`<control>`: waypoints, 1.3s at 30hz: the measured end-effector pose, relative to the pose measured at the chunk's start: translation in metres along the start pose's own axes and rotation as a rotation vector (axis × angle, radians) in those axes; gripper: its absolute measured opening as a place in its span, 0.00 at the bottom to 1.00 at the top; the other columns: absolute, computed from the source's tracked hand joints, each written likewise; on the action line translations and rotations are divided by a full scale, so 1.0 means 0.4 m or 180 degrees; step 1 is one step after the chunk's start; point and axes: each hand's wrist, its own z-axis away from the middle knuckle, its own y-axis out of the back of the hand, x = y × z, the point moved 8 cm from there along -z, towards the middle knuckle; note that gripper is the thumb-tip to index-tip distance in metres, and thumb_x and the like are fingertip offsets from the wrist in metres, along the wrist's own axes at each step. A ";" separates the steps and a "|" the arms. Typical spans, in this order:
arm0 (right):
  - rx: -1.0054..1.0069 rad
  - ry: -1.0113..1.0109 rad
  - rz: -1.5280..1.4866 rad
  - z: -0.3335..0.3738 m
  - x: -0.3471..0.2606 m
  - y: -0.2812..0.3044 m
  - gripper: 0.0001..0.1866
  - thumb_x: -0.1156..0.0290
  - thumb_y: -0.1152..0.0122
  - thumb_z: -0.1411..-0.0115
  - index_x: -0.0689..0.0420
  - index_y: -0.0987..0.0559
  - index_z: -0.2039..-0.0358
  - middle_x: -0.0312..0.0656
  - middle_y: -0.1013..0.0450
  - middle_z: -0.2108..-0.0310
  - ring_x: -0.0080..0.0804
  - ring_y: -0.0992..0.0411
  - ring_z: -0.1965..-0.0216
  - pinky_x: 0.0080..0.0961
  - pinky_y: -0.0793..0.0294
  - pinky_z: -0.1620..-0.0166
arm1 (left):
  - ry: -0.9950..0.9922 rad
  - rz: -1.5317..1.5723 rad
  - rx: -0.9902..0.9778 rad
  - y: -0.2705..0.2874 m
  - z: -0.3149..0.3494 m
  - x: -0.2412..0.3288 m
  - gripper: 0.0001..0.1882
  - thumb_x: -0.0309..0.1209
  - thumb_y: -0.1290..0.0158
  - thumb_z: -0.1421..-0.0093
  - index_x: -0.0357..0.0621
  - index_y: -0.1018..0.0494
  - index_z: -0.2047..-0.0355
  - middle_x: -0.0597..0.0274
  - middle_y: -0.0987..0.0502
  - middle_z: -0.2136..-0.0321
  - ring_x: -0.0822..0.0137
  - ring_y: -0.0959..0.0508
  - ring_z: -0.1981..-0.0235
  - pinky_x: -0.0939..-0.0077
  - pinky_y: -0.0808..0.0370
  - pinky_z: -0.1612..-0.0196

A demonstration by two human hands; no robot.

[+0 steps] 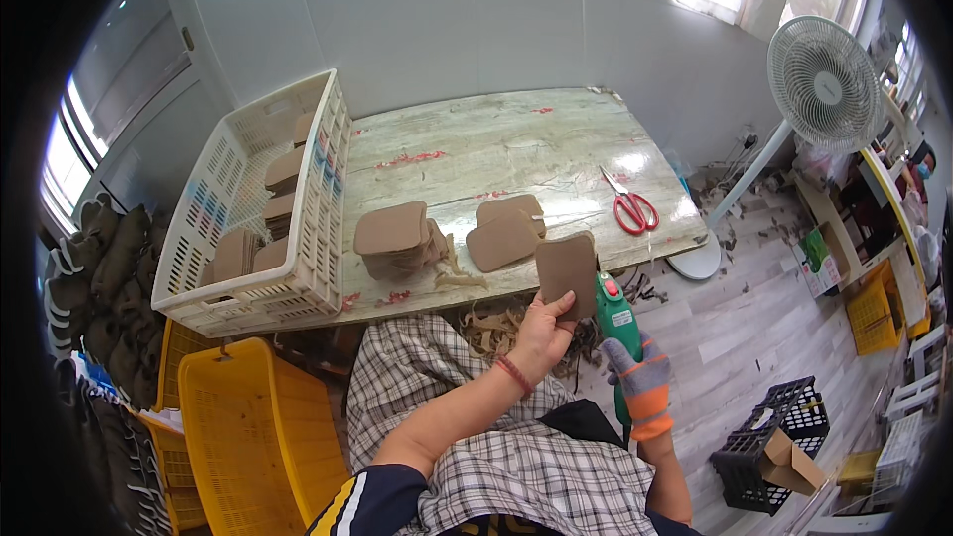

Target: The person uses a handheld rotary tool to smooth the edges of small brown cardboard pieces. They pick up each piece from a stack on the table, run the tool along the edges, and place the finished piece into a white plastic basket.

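My left hand (545, 335), bare with a red cord at the wrist, pinches a brown rounded pad (567, 270), thumb on its face. My right hand (640, 387), in a grey and orange glove, is wrapped round a green handheld power cutter (617, 316) with a red button. The cutter's head is up against the pad's right edge; its blade is hidden. Both hands are just off the table's front edge. A stack of brown pads (390, 238) stands on the table to the left, and a few loose pads (502, 240) lie beyond my left hand. Red-handled scissors (635, 212) lie at the right.
A white plastic crate (171, 273) holding brown pads stands on the left of the worn table (447, 154). A yellow bin (238, 427) is below it. Offcuts (491, 333) lie under the table edge. A standing fan (827, 89) and a black crate (754, 476) are at the right.
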 end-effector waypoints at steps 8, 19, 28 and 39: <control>0.0016 0.0002 -0.0084 -0.005 -0.028 0.017 0.17 0.66 0.34 0.46 0.62 0.26 0.61 0.33 0.31 0.80 0.18 0.34 0.82 0.17 0.34 0.79 | 0.0061 -0.0322 -0.0141 -0.001 0.033 -0.005 0.15 0.16 0.50 0.43 0.40 0.32 0.55 0.58 0.25 0.57 0.63 0.23 0.57 0.69 0.24 0.52; -0.0633 -0.0206 0.0512 0.034 -0.030 0.072 0.20 0.65 0.34 0.48 0.64 0.26 0.59 0.34 0.31 0.80 0.19 0.34 0.83 0.17 0.33 0.79 | 0.0015 -0.2227 -0.0776 -0.018 0.019 0.169 0.19 0.12 0.50 0.47 0.34 0.29 0.53 0.62 0.23 0.61 0.75 0.24 0.61 0.80 0.27 0.55; -0.0757 -0.0275 0.0673 0.065 -0.010 0.060 0.27 0.60 0.30 0.50 0.65 0.27 0.56 0.37 0.27 0.76 0.18 0.31 0.80 0.17 0.31 0.76 | 0.0528 -0.3349 -0.0906 0.002 0.035 0.210 0.18 0.15 0.48 0.49 0.34 0.26 0.56 0.65 0.22 0.63 0.77 0.25 0.65 0.82 0.27 0.59; -0.0797 -0.0408 0.0147 0.057 -0.001 0.019 0.20 0.64 0.34 0.48 0.63 0.27 0.60 0.35 0.30 0.81 0.19 0.33 0.83 0.17 0.34 0.79 | 0.0908 -0.3224 -0.0956 0.020 0.094 0.157 0.19 0.14 0.46 0.51 0.35 0.27 0.56 0.64 0.23 0.63 0.76 0.25 0.64 0.82 0.28 0.58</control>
